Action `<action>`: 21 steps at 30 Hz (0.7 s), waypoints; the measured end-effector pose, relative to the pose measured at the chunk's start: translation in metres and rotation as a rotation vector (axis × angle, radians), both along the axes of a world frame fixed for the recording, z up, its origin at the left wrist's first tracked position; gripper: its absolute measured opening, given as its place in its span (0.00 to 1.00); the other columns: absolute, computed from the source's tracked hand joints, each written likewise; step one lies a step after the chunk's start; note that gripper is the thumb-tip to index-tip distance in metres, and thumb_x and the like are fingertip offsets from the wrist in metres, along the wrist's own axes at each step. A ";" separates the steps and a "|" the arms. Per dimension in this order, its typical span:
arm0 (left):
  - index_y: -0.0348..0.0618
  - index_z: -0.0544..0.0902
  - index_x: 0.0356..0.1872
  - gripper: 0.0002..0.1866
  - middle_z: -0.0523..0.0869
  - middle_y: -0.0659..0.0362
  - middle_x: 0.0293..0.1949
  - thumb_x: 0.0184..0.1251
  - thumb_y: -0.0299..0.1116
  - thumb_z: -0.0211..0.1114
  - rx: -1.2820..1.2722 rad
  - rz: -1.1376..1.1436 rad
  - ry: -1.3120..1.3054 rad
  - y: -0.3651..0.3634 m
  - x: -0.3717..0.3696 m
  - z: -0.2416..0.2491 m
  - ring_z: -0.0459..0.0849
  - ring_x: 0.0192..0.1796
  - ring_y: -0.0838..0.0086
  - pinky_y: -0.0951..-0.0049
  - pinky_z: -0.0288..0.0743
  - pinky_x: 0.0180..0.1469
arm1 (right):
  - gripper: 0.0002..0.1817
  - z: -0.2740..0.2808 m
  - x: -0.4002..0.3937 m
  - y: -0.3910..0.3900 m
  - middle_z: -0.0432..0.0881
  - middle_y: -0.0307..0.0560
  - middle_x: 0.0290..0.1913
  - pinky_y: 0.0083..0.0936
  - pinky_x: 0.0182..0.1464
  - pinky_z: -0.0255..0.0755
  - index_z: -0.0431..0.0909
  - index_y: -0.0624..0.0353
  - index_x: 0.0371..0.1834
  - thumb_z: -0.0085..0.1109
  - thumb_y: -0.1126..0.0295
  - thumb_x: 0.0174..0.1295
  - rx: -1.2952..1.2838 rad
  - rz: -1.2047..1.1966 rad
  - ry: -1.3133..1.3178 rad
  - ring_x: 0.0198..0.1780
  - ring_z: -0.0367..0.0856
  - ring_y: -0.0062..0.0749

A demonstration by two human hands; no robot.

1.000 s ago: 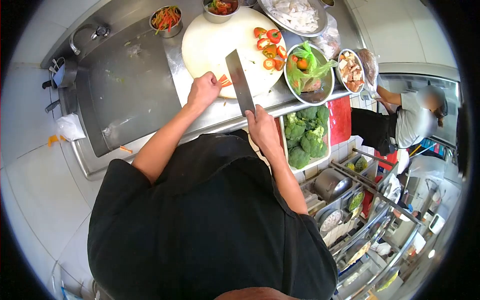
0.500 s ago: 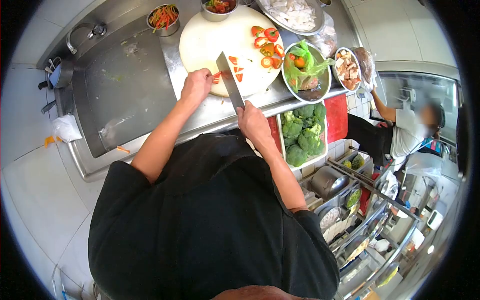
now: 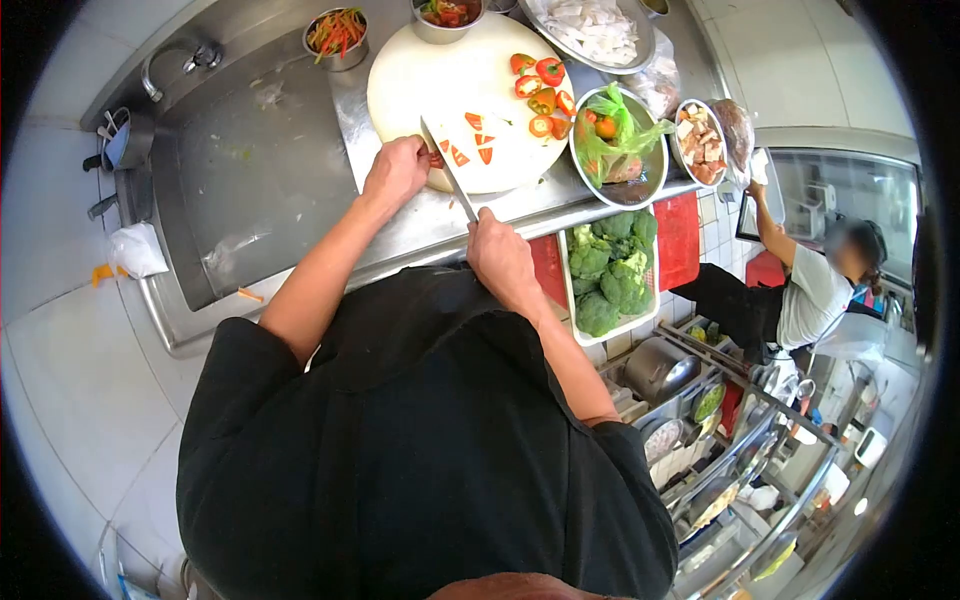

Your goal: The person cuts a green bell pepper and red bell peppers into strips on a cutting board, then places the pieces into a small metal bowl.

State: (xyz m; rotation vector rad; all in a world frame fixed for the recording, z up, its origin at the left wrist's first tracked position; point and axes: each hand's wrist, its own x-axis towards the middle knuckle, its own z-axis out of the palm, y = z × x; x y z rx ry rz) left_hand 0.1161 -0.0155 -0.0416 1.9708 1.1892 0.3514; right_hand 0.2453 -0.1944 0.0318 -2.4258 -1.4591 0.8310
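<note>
My right hand [image 3: 500,257] is wrapped round the handle of a kitchen knife [image 3: 456,180]. The blade stands nearly edge-on over the near left part of a round white cutting board [image 3: 420,80]. Just left of the blade, my left hand [image 3: 397,170] has its fingers closed on a piece of red pepper [image 3: 436,160], mostly hidden by the fingertips. Several cut red pepper pieces [image 3: 484,141] lie right of the blade. Farther right on the board is a group of halved red and green-tinged peppers [image 3: 541,98].
A sink [image 3: 250,180] is at left. Behind the board stand bowls of pepper strips [image 3: 338,35] and pale slices [image 3: 590,30]. A bowl with a green bag [image 3: 612,135] is at right, above a broccoli crate [image 3: 610,270]. Another person [image 3: 815,290] stands at far right.
The knife has moved left towards my left hand, its blade turned more edge-on. More red pieces now show right of the blade. The other person has shifted posture.
</note>
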 end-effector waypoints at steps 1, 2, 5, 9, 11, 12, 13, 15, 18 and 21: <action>0.36 0.85 0.37 0.07 0.88 0.43 0.39 0.67 0.29 0.64 -0.031 0.001 0.045 0.000 0.002 0.002 0.88 0.44 0.47 0.53 0.82 0.49 | 0.16 0.001 0.008 0.002 0.87 0.71 0.36 0.60 0.49 0.79 0.79 0.65 0.47 0.54 0.60 0.76 0.013 -0.004 0.030 0.42 0.87 0.70; 0.36 0.86 0.37 0.07 0.89 0.44 0.39 0.67 0.30 0.65 0.016 0.008 0.014 -0.001 0.004 0.005 0.88 0.45 0.48 0.54 0.82 0.48 | 0.16 0.003 0.018 0.004 0.87 0.72 0.37 0.59 0.50 0.79 0.80 0.65 0.48 0.54 0.60 0.76 0.029 -0.006 0.058 0.43 0.87 0.70; 0.38 0.87 0.46 0.13 0.88 0.43 0.49 0.68 0.37 0.69 0.056 0.004 -0.023 -0.006 0.009 0.010 0.86 0.55 0.50 0.57 0.81 0.56 | 0.18 0.016 0.048 -0.013 0.84 0.59 0.27 0.44 0.35 0.79 0.79 0.67 0.49 0.56 0.58 0.77 -0.069 -0.297 0.481 0.28 0.86 0.49; 0.32 0.82 0.57 0.23 0.81 0.41 0.58 0.67 0.37 0.72 0.695 -0.101 -0.196 -0.007 0.061 -0.021 0.79 0.62 0.48 0.49 0.72 0.64 | 0.16 -0.017 0.081 -0.059 0.75 0.40 0.19 0.26 0.19 0.71 0.75 0.63 0.39 0.55 0.60 0.79 0.047 -0.561 0.925 0.15 0.74 0.26; 0.30 0.79 0.62 0.28 0.78 0.40 0.59 0.66 0.37 0.73 0.753 -0.169 -0.135 -0.010 0.084 -0.029 0.75 0.63 0.45 0.45 0.67 0.70 | 0.16 -0.043 0.083 -0.067 0.74 0.39 0.19 0.27 0.19 0.71 0.74 0.62 0.39 0.56 0.60 0.79 0.048 -0.614 0.992 0.15 0.74 0.27; 0.31 0.79 0.61 0.27 0.78 0.40 0.57 0.65 0.37 0.73 0.664 -0.206 -0.181 -0.012 0.090 -0.031 0.76 0.62 0.45 0.46 0.67 0.70 | 0.15 -0.050 0.082 -0.068 0.74 0.39 0.19 0.27 0.18 0.71 0.74 0.61 0.38 0.56 0.60 0.79 0.051 -0.643 1.026 0.14 0.73 0.27; 0.31 0.79 0.60 0.27 0.78 0.41 0.56 0.65 0.37 0.73 0.572 -0.241 -0.226 -0.017 0.094 -0.030 0.76 0.61 0.45 0.47 0.67 0.70 | 0.14 -0.051 0.077 -0.064 0.73 0.39 0.19 0.28 0.18 0.72 0.74 0.61 0.40 0.57 0.60 0.79 0.020 -0.657 1.040 0.14 0.73 0.28; 0.33 0.79 0.55 0.21 0.78 0.44 0.51 0.65 0.34 0.71 0.406 -0.267 -0.281 -0.027 0.097 -0.020 0.76 0.58 0.46 0.49 0.68 0.68 | 0.13 -0.057 0.070 -0.054 0.73 0.40 0.19 0.29 0.18 0.72 0.74 0.60 0.41 0.58 0.61 0.78 0.003 -0.586 1.111 0.14 0.73 0.28; 0.36 0.80 0.51 0.14 0.78 0.45 0.50 0.67 0.30 0.68 0.563 -0.012 -0.248 -0.028 0.105 -0.035 0.77 0.56 0.47 0.46 0.69 0.64 | 0.13 -0.050 0.065 -0.041 0.73 0.39 0.19 0.29 0.18 0.71 0.73 0.59 0.41 0.58 0.61 0.78 -0.031 -0.512 1.145 0.14 0.73 0.27; 0.38 0.82 0.47 0.10 0.81 0.47 0.46 0.66 0.24 0.66 0.454 0.105 -0.393 -0.019 0.105 -0.039 0.79 0.53 0.50 0.51 0.72 0.58 | 0.13 -0.041 0.066 -0.030 0.72 0.39 0.19 0.29 0.18 0.71 0.73 0.59 0.41 0.58 0.61 0.78 -0.063 -0.454 1.139 0.14 0.73 0.27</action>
